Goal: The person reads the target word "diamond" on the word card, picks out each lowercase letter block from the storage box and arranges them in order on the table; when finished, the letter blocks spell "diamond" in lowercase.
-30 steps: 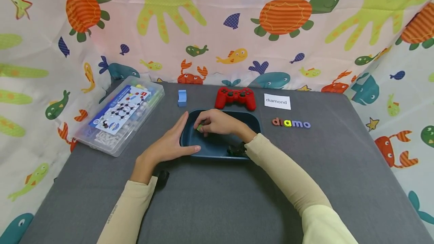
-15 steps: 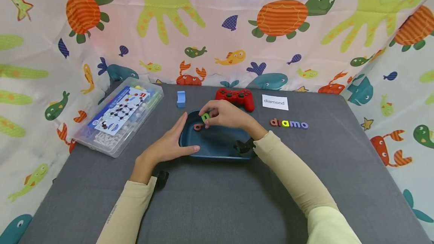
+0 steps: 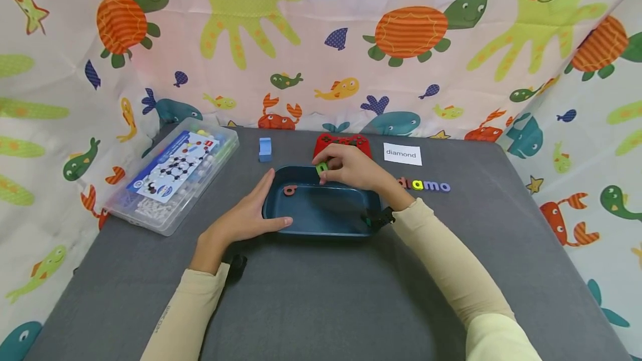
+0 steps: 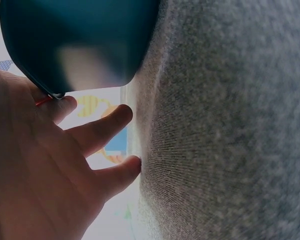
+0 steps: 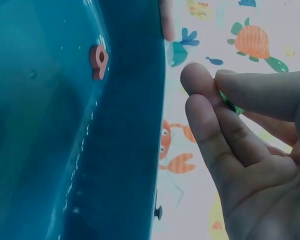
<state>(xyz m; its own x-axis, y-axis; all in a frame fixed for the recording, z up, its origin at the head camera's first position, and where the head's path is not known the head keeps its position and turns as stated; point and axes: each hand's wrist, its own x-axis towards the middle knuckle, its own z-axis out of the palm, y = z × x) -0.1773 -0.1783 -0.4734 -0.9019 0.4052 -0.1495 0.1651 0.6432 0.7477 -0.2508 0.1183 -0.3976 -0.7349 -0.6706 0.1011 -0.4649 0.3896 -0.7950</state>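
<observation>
My right hand (image 3: 353, 169) pinches a green letter n (image 3: 321, 168) between thumb and fingers, above the far rim of a dark blue tray (image 3: 326, 213). In the right wrist view only a green edge of the letter shows. Inside the tray, near its far left corner, lies a brown letter d (image 3: 289, 190). My left hand (image 3: 238, 224) rests against the tray's left side, fingers extended and thumb on the front rim. Right of the tray, the letters "diamo" (image 3: 417, 185) stand in a row, the first partly hidden by my right wrist.
Behind the letters lies a white card (image 3: 403, 154) printed "diamond". A red game controller (image 3: 361, 142) is behind the tray, partly covered by my right hand. A small blue block (image 3: 264, 150) lies behind left. A clear plastic case (image 3: 173, 174) lies at left.
My right hand has lifted the green letter from inside the tray and moved it right to the far rim. The brown letter has come into view. My left hand stays against the tray.
</observation>
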